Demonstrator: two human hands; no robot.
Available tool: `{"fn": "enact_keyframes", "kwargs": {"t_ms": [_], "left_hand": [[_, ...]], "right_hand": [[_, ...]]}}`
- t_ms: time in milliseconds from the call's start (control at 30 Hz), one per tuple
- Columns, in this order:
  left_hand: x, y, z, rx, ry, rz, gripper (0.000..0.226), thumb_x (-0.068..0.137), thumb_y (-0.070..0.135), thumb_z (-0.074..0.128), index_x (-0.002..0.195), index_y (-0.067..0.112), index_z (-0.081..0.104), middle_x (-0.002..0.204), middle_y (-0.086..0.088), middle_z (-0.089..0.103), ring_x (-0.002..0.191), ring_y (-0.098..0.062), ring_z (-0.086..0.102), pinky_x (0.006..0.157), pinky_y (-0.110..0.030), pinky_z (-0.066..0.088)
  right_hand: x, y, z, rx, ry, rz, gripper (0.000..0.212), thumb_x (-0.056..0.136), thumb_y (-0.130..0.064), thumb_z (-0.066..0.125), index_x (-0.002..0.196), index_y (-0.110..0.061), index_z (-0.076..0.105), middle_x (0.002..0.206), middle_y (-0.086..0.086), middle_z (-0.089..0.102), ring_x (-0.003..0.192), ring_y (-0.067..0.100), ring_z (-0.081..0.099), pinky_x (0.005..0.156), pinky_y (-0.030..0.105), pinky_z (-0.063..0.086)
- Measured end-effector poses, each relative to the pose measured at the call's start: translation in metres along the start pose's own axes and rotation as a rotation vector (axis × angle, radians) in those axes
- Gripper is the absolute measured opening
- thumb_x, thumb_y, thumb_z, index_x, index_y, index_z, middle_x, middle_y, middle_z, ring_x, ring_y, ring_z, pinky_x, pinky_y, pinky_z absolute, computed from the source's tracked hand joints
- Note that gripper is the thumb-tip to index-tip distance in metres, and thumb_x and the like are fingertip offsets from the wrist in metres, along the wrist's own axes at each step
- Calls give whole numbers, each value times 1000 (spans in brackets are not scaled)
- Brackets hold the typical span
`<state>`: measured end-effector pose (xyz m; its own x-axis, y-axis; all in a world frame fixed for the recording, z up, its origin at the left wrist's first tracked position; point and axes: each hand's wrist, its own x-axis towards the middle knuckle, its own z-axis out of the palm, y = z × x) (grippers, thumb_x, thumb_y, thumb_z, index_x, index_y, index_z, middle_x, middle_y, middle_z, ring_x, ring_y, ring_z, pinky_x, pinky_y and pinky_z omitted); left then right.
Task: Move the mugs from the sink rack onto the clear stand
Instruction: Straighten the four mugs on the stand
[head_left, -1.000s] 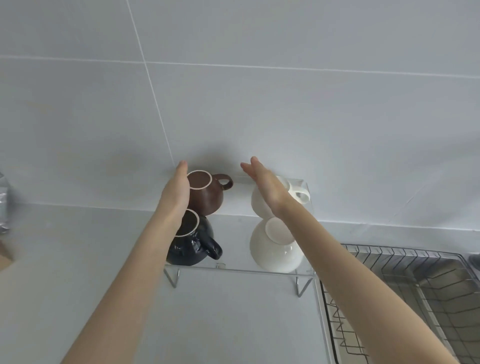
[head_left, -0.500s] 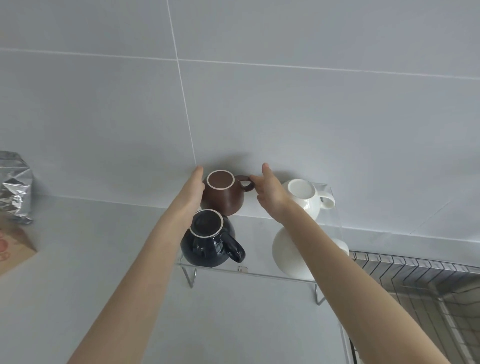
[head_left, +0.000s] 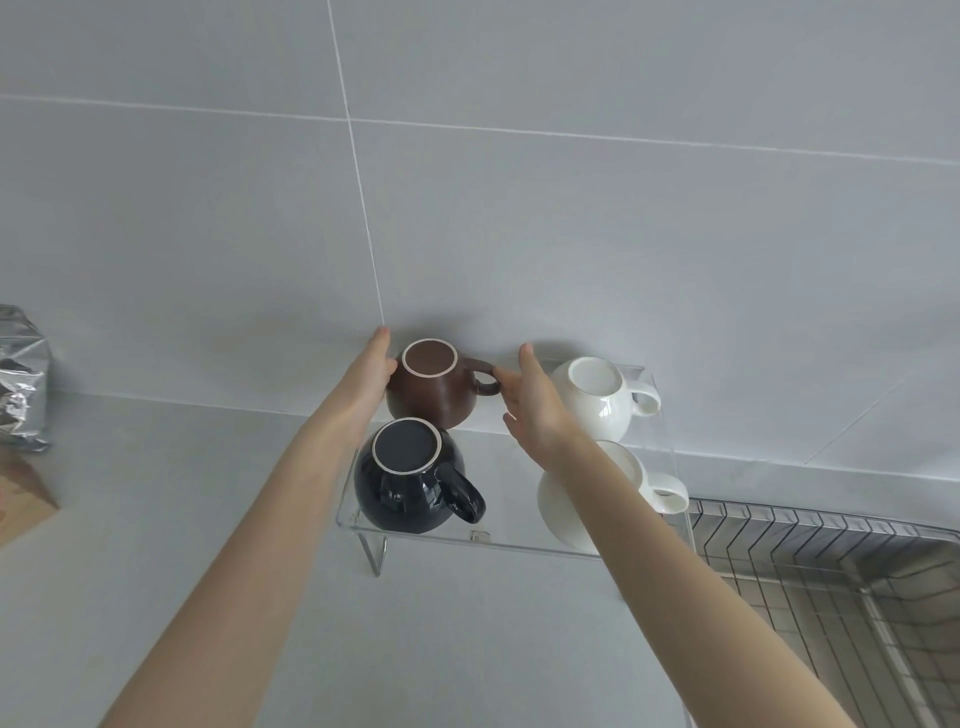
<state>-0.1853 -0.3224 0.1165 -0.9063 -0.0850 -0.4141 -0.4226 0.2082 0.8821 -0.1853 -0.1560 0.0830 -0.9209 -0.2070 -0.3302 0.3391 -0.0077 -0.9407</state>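
Left hand (head_left: 371, 374): flat against left side of brown mug, fingers straight and pointing at the wall, not curled round it.
Right hand (head_left: 530, 402): open, fingers spread, one fingertip touching the brown mug's handle; nothing gripped.
Brown mug (head_left: 434, 387): upside down, back-left on the clear stand, near the wall, handle to the right.
Black mug (head_left: 410, 483): upside down, front-left on stand, just in front of brown mug, handle right.
White mug, back (head_left: 597, 397): upside down, back-right on stand, handle right.
White mug, front (head_left: 563, 512): front-right on stand, partly hidden by right forearm, handle right.
Clear stand (head_left: 498, 540): transparent shelf on grey counter, against tiled wall, all four mugs on it.
Sink rack (head_left: 810, 561): wire grid at right, just beside stand; visible part holds no mugs.
Foil bag (head_left: 21, 379): far left edge, well apart from stand.
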Motion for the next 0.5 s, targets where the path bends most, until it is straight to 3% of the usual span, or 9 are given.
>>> {"fn": "enact_keyframes", "kwargs": {"t_ms": [167,400,500], "left_hand": [[0,-4,0,-7,-24,40,67,94,47,8,141,2,24,155,-11,19,145,-18,13,120,-33,5],[-2,-13,-2,-50,-17,108,60,95,43,8,139,12,35,153,-4,28,144,-16,18,119,-31,7],[-2,-16,0,-49,3,126,60,95,43,9,140,11,31,154,-4,27,143,-13,19,117,-30,8]], "right_hand": [[5,14,3,-23,-5,0,69,88,-58,2,124,-34,55,130,-9,47,141,11,14,118,44,0],[6,20,4,-36,22,30,74,80,-66,6,136,-32,41,148,-10,37,143,10,10,119,43,-1],[7,21,6,-52,35,56,80,74,-71,9,139,-31,36,150,-10,33,143,10,10,119,42,1]]}}
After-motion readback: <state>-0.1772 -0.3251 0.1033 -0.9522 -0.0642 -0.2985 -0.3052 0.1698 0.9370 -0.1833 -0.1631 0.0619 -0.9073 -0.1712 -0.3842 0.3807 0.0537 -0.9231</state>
